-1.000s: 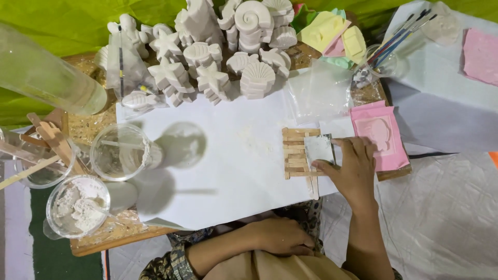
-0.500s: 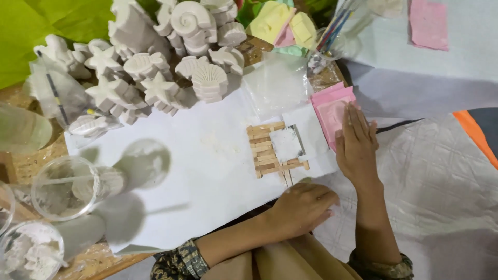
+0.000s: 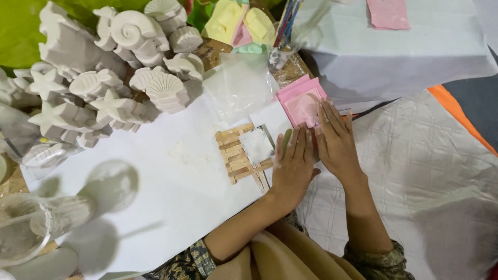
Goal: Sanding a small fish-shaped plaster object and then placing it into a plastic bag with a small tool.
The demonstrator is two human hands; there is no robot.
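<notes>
White paper sheet [image 3: 171, 176] under both hands. Left hand [image 3: 293, 168] flat, fingers extended together, beside stick frame [image 3: 244, 153]. Right hand [image 3: 336, 142] flat, fingertips touching pink mould [image 3: 302, 101]. Palms' undersides hidden.

Pink mould [image 3: 303, 103] under right hand [image 3: 336, 142] fingertips; pale wooden stick frame [image 3: 241, 153] with white filling beside left hand [image 3: 293, 166]; white shell casts [image 3: 161, 91] beyond
</notes>
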